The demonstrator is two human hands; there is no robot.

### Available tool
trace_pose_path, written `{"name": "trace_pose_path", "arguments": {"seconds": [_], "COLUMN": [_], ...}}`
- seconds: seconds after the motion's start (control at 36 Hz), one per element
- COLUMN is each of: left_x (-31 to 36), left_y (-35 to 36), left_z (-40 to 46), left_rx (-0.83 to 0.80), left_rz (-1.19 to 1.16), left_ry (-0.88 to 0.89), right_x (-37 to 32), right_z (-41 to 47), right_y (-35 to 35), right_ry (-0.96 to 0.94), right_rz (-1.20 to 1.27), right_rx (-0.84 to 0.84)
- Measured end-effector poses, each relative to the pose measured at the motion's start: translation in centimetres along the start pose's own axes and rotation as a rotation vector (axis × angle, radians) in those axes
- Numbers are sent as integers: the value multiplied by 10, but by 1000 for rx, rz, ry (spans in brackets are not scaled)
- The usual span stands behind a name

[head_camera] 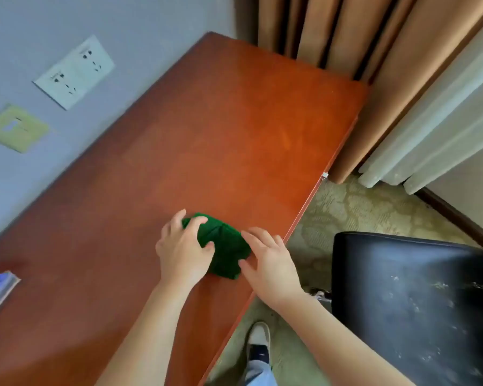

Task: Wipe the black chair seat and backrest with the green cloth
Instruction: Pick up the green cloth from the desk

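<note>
Left hand (183, 250) grip clamped on green cloth (223, 246) (on desk (234, 129)); right hand (271, 264) flat, fingers apart.

Head camera looks steeply down, close over the desk (234, 121) edge.

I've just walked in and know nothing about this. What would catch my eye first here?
Probably the green cloth, bunched near the front edge of the reddish wooden desk, with the left hand gripping it and the right hand flat beside it. Next, the black chair at lower right, its surface speckled with pale marks.
</note>
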State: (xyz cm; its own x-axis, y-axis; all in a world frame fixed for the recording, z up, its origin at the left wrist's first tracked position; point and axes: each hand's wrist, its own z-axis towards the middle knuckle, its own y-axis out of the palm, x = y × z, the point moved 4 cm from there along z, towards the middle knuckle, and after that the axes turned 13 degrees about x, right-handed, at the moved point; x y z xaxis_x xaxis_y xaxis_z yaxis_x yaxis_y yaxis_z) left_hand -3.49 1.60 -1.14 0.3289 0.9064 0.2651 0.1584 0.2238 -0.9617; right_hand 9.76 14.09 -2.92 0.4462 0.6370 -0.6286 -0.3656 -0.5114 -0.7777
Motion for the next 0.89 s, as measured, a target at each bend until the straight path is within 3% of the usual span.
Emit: {"name": "trace_pose_path", "arguments": {"seconds": [0.14,0.25,0.61,0.75,0.89], "left_x": [-14,-20,-6,14,59], "left_y": [25,33,39,29,21], "left_z": [9,12,11,1,-9], "left_rx": [-86,1,-12,-109,-331], "left_rz": [15,15,-291,-591,-957], "left_ry": [-41,-5,-108,-178,-227], "right_x": [1,1,9,30,70], "right_z": [19,26,36,32,20], "right_y": [31,40,47,4,-53], "right_ry": [-74,-122,-82,112,372], "right_rz": [-178,-230,-150,234,709], "right_rx": [-11,62,32,-30,-149]}}
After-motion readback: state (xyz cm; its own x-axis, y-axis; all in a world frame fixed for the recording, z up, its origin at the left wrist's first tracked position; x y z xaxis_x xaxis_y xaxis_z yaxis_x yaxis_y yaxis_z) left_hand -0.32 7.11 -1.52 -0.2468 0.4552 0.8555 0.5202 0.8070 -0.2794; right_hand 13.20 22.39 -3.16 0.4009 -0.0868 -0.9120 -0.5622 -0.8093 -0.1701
